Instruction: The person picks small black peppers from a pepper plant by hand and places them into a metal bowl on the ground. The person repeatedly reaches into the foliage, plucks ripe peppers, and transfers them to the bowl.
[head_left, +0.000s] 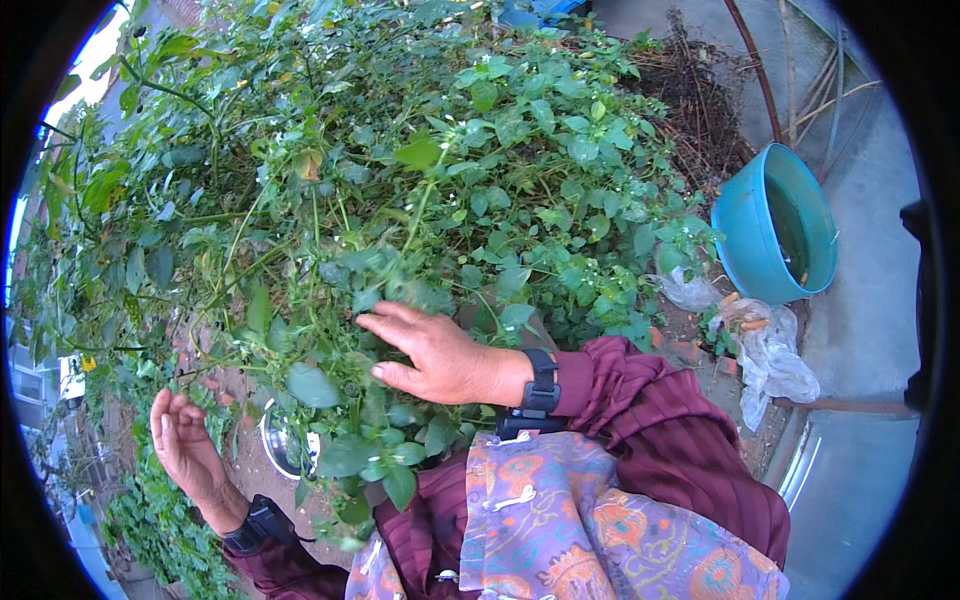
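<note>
My right hand (439, 360) reaches leftward into leafy green plants (517, 202), thumb apart from the fingers. Its fingertips are among blurred leaves, and I see nothing gripped. Lower left, my left hand (184, 446) is raised with curled fingers beside the foliage; whether it has something small in the palm cannot be made out. Between the two hands, a shiny metal bowl (268, 442) sits on the soil, partly covered by leaves. Small white flowers dot the plants, and a few dark berries (140, 31) show at the upper left.
A turquoise plastic tub (739, 225) with dark liquid leans at the right. Crumpled clear plastic bags (776, 360) lie below it, near broken red bricks (686, 349). Dry stalks (694, 105) are heaped behind, by poles against a grey wall (870, 225). Low greenery (165, 517) grows lower left.
</note>
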